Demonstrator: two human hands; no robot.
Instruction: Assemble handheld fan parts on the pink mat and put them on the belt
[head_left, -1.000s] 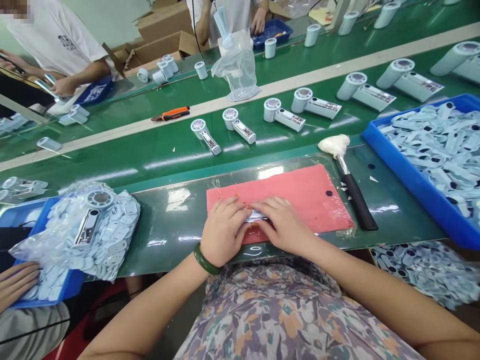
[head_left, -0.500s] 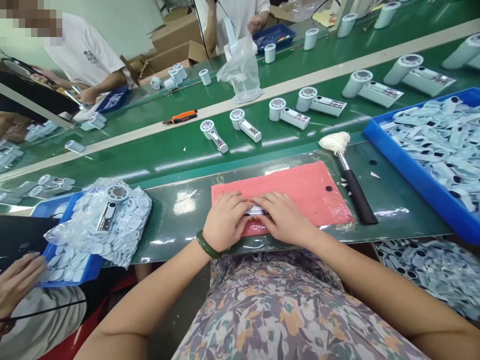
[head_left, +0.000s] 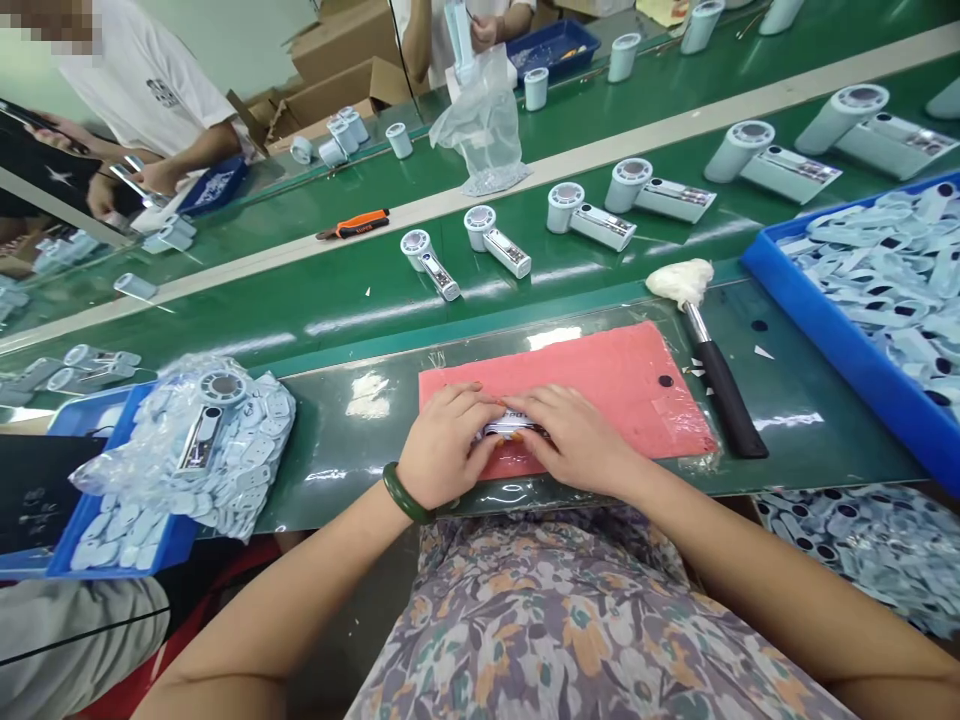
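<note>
Hardly shifted since a moment ago: left hand (head_left: 444, 447) and right hand (head_left: 574, 438) together, clamped on a small silver-and-white strip (head_left: 510, 426), long axis running left-right between them, near the front edge of the pink rubber mat (head_left: 600, 375).

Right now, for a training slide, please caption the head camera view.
Left hand and right hand hold a small white-and-silver part on a pink mat.

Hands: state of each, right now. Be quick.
Left hand: closed, holding a small printed silver-white piece down on the pink mat.
Right hand: closed, holding the same piece from the other side.
</note>
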